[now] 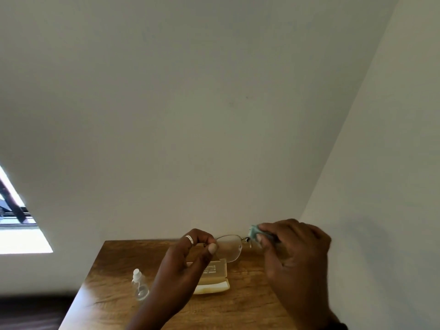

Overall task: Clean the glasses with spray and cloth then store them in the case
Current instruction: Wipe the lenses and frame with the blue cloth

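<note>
Glasses sit in mid-air at the lower centre of the frame, above the wooden table, held between both hands. The left hand pinches the frame's end on the picture's left with thumb and curled fingers. The right hand grips a teal cloth folded around the other lens, which is hidden inside the cloth and fingers.

The step in hand looks like the wiping. The spray bottle stands unheld on the table, lower left of the hands. The next move probably calls for rubbing the covered lens, then shifting the cloth to the bare one while the left pinch steadies the thin frame. After that the arms need folding for the case, which appears to lie open just below the glasses.

Count: one pair of glasses, one cloth, one spray bottle, one case, two hands and one ring on the left hand.
</note>
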Tool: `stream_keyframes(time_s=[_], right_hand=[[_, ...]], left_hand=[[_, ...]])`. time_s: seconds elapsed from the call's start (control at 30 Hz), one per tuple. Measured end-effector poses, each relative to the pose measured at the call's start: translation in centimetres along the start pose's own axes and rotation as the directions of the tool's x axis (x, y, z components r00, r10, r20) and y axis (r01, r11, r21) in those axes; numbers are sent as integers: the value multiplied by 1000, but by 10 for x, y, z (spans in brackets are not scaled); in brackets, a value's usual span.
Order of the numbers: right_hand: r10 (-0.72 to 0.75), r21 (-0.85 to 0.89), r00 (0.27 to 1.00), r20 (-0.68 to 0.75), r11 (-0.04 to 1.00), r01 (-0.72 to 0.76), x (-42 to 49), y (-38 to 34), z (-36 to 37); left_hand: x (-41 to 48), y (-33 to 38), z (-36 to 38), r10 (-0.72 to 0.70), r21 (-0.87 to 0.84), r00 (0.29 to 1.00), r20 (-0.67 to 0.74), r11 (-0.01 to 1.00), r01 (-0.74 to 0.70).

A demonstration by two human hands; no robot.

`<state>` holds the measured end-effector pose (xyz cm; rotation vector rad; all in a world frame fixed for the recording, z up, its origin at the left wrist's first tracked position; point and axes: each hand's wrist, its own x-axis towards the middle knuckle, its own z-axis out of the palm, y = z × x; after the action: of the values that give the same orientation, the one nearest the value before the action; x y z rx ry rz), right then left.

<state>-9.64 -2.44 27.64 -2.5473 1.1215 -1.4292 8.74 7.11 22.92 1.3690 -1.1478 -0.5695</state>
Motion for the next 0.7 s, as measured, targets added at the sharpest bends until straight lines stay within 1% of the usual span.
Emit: stream_keyframes(time_s=[0.07,0.2,0.4,0.53,0.7], right_hand=[[-15,38,999,37,999,13,-5,-16,7],[-37,30,996,86,999,35,-17,-32,25],[-119,69,987,103,991,112,-23,-37,27],[-187,52,973,135,982,181,-28,-29,22],[-174,6,980,92,985,174,-24,-23,14]], left_hand=[[1,4,5,22,2,1000,-14,1000,-22],[2,8,9,57,6,998,-25,998,-56],[1,2,4,28,-33,999,-43,999,-29],[-1,-1,3,1,-63,998,-59,998,-5],[-1,-1,2,14,-63,999,-37,998,-16]])
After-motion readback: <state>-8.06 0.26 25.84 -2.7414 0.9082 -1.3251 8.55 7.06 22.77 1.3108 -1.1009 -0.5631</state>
